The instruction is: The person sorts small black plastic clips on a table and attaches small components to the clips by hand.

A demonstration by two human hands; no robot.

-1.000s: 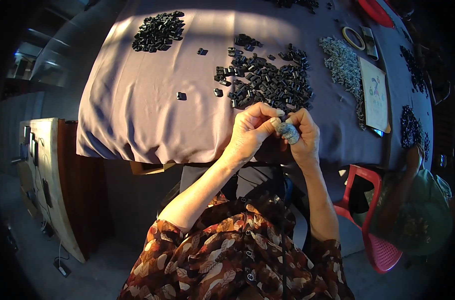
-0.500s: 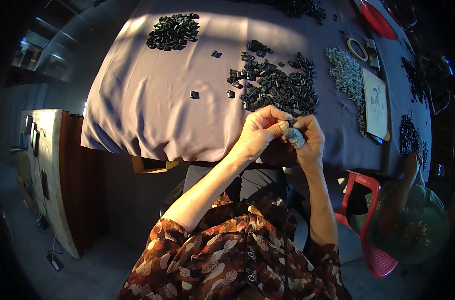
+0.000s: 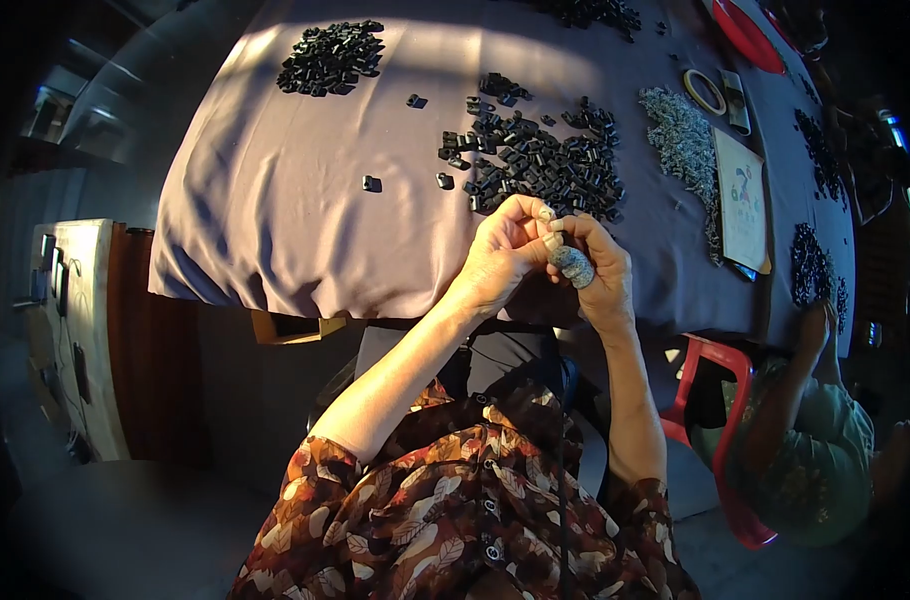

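Note:
My left hand is closed in a pinch, thumb and forefinger together, just in front of the table edge. Its fingertips meet those of my right hand, whose fingers are curled. A rounded, speckled grey lump sits in the curl of my right hand; its exact kind is unclear. Whatever small piece lies between the fingertips is too small to make out. Right beyond the hands spreads a heap of small black plastic pieces. Two loose black pieces lie left of that heap.
A mauve cloth covers the table. Another black heap lies at the back left. On the right are a pile of small grey metal-looking pieces, a tape roll, a booklet and a red tray. A person in green sits right, near a pink chair.
The view has shifted slightly, so the table things appear further left. My hands stay together at the fingertips, with the grey lump still in my right hand. The other person's arm shows more clearly.

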